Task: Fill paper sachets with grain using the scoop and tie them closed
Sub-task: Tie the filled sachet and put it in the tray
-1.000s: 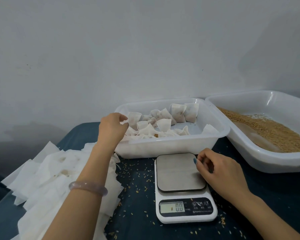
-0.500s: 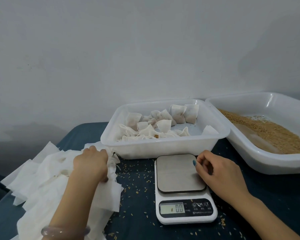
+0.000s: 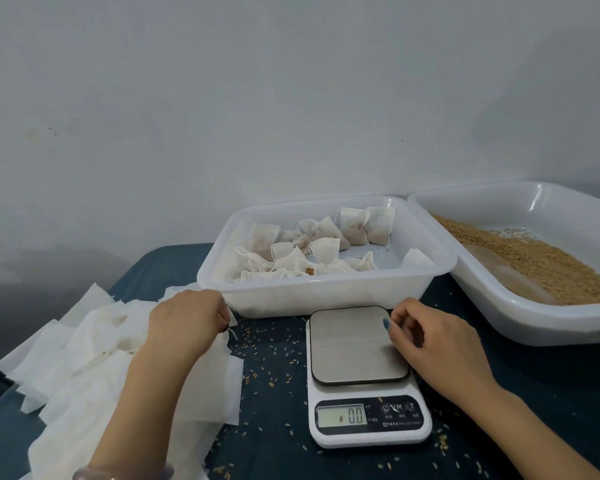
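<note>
Your left hand [image 3: 187, 320] lies on top of the pile of empty sachets [image 3: 94, 358]. Its fingers are bent down and pinch the edge of one empty sachet [image 3: 231, 319] at the side of the pile by the tub. A thin string hangs just under your fingers. A pale bracelet [image 3: 118, 474] sits on that wrist.

Your right hand [image 3: 440, 344] holds nothing. Its fingers are loosely bent, and it rests against the right edge of the scale [image 3: 368, 434]. Your thumb, with a blue nail, sits over the corner of the grey plate [image 3: 354, 344]. The plate has nothing on it and the little screen shows 0.0.

Just behind the scale stands a white tub [image 3: 326, 297]. Inside it lie the filled sachets [image 3: 364, 225], tied shut and heaped mostly to the left and back.

To the right, touching that tub, is a bigger white tub [image 3: 534, 320] with the brown grain [image 3: 541, 261] in it. A see-through shape lies in the grain; you cannot tell if it is the scoop.

Everything sits on a dark blue cloth [image 3: 516, 393]. Loose grains [image 3: 267, 355] are sprinkled on it between the pile and the scale.
</note>
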